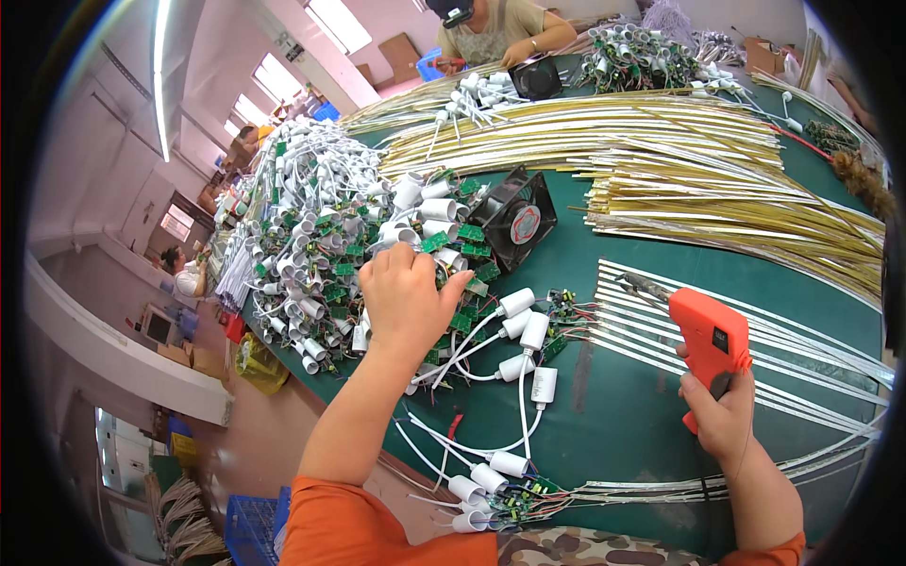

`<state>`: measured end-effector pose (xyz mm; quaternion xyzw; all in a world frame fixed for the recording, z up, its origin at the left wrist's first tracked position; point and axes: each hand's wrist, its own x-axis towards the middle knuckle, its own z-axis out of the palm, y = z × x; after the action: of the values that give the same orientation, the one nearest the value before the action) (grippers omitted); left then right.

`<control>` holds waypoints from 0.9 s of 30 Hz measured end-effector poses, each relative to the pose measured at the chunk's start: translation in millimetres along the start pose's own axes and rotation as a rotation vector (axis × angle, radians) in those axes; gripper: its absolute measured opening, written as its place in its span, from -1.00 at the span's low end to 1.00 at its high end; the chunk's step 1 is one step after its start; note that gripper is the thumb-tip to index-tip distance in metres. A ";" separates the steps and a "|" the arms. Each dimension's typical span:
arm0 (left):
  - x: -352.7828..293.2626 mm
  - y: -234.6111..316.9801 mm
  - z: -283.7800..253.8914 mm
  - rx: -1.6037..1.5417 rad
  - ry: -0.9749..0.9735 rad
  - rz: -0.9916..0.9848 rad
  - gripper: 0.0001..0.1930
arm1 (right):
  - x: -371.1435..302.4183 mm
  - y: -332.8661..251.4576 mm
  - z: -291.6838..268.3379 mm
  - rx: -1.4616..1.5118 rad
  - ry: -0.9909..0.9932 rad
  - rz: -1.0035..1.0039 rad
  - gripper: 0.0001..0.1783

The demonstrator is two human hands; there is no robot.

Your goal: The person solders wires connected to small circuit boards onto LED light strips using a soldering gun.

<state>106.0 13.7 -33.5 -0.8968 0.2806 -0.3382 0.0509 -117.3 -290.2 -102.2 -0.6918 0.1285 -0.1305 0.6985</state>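
My right hand [722, 415] is wrapped round the handle of an orange-red soldering gun [708, 330]. The gun's metal tip [646, 285] is over a row of thin white strips [679, 354] lying side by side. My left hand [406, 297] is over a heap of white lamp sockets [311, 226] with green circuit boards and wires; its thumb is stretched away from the other fingers, whose tips are partly hidden. Between my hands, several wired sockets [534, 330] with small boards [562, 307] lie at the strips' left ends. Another group of sockets [491, 478] sits nearer me, wired to more strips.
A black fan [517, 222] stands beside the heap on the green tabletop [623, 443]. Bundles of yellow and white strips [717, 189] lie beyond. Across the table a person [500, 38] works near a second fan [536, 77]. A blue crate [253, 528] is on the floor at lower left.
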 end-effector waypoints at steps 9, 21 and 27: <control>-5.6 -4.5 13.2 -0.211 -0.022 -0.145 -0.73 | 3.8 -5.6 -0.6 -0.078 0.006 -0.077 -0.50; -3.5 -35.2 2.3 -0.771 -0.250 -0.048 -0.82 | 2.9 -10.0 -2.8 -0.032 -0.018 -0.025 -0.43; 9.2 -21.9 -0.6 -0.675 0.061 0.231 -0.81 | 3.9 -3.5 -2.4 0.018 -0.011 -0.109 -0.45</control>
<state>121.5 27.1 -21.6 -0.8150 0.4773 -0.2451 -0.2188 -114.5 -293.9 -98.8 -0.6922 0.0859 -0.1657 0.6972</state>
